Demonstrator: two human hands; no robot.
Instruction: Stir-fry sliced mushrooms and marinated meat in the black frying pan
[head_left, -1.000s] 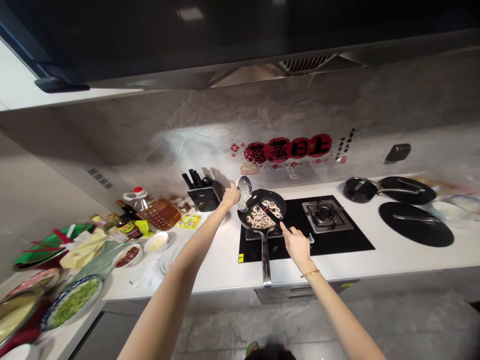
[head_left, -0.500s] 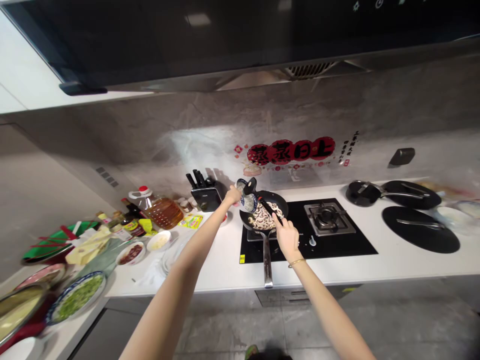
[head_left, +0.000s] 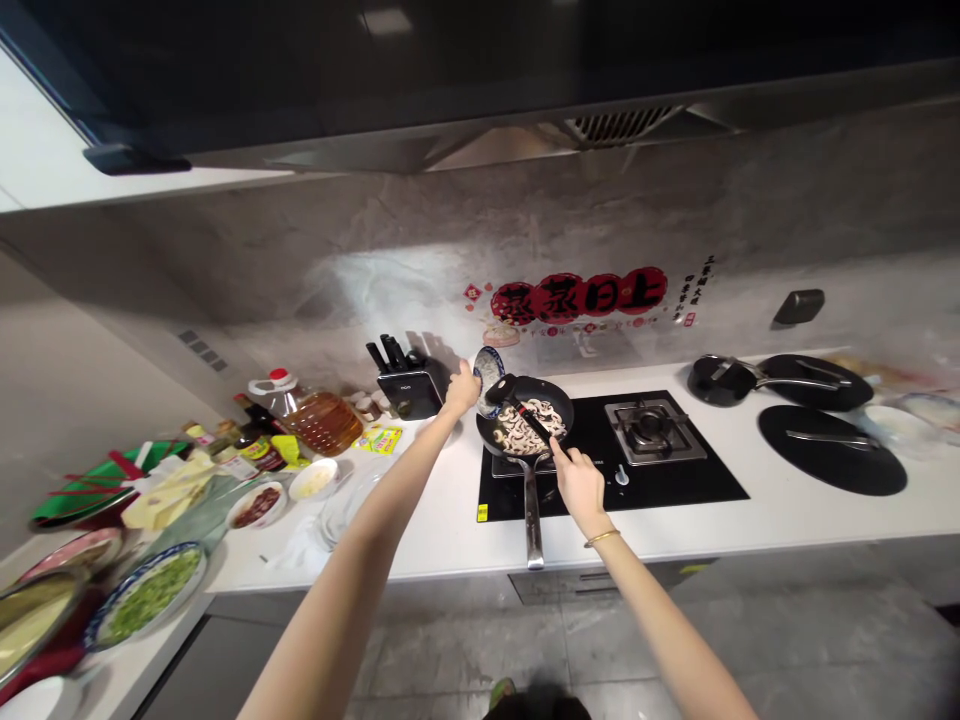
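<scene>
My left hand (head_left: 465, 388) grips the edge of a blue-and-white bowl (head_left: 490, 372), tipped on its side above the left rim of a black frying pan (head_left: 487, 432). In my right hand (head_left: 580, 482) is a black spatula (head_left: 504, 390) with a red mark on its handle. Its head is up by the mouth of the bowl, and whether they touch I cannot tell. Sliced mushrooms (head_left: 534, 428) lie in the pan, which sits on the left burner with its metal handle (head_left: 532, 520) pointing toward me.
A knife block (head_left: 411, 392) and a large oil jug (head_left: 322, 415) stand left of the hob (head_left: 675, 480). Bowls of chopped meat (head_left: 257, 505) and greens (head_left: 154, 595) are further left. At right are a small pot (head_left: 720, 382) and lids (head_left: 832, 450). A range hood (head_left: 480, 80) hangs above.
The bowl has tilted more steeply, its inside now facing the pan. The spatula head has dropped slightly beside it, and more mushrooms show spread in the pan. The view has shifted a little.
</scene>
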